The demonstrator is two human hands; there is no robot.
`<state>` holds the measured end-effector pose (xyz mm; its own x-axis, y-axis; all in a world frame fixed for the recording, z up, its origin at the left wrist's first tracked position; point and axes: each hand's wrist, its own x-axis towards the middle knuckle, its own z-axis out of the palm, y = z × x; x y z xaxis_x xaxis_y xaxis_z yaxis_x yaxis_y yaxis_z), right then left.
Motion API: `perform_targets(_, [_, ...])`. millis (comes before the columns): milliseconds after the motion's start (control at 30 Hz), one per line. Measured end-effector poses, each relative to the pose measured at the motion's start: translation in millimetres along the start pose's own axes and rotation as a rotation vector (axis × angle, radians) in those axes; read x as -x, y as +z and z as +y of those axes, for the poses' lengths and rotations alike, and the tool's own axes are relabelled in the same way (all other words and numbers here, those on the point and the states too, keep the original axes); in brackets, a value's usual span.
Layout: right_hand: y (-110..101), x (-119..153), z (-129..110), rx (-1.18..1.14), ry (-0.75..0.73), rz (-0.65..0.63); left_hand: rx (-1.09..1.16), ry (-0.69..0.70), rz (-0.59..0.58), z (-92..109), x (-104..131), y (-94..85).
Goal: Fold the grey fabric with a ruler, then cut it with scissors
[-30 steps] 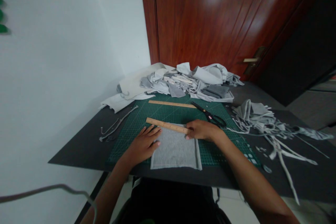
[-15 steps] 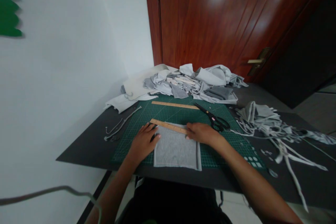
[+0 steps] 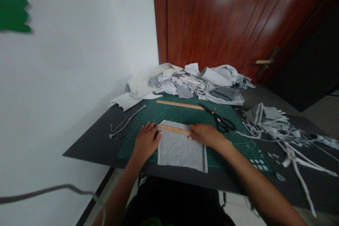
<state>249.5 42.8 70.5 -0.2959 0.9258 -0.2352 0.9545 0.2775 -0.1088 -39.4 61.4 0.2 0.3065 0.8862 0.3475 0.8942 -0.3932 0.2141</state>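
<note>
A piece of grey cloth (image 3: pixel 182 152) lies on the green cutting mat (image 3: pixel 143 120) near the table's front edge. Across its upper part rests a short wooden ruler (image 3: pixel 173 129), slightly tilted. My right hand (image 3: pixel 202 134) grips the ruler's right end, covering that end. On the cloth's left side, my left hand (image 3: pixel 147 139) lies flat with fingers stretched forward, its thumb at the cloth's edge by the ruler's left end. Something small and dark shows between that thumb and the fingers, too unclear to name.
Farther back on the mat lie a second wooden ruler (image 3: pixel 180 104) and black scissors (image 3: pixel 218 118). Heaped cloth (image 3: pixel 196 81) borders the door (image 3: pixel 212 24). More scraps and strips (image 3: pixel 267 116) are at the right, thin cords (image 3: pixel 127 123) at the left, beside the wall.
The ruler has shifted right and toward me along the cloth, so its left end now lies within the cloth's edge. My right hand still holds it. The whole view has turned slightly left.
</note>
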Motion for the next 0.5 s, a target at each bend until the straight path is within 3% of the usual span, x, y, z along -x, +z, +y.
perform_targets(167, [5,2,-18,-0.016,-0.088,0.035,0.076,0.013,0.055,-5,-1,0.3])
perform_targets(300, [8,1,-24,-0.053,-0.121,0.032,0.206,0.229,-0.016,-3,-1,-3.5])
perform_targets(400, [7,-2,-18,-0.083,-0.106,0.0,0.259,0.341,-0.1,2,-1,-7.1])
perform_targets(500, [2,-1,-3,-0.099,-0.036,-0.063,0.272,0.302,-0.096,5,-3,-10.4])
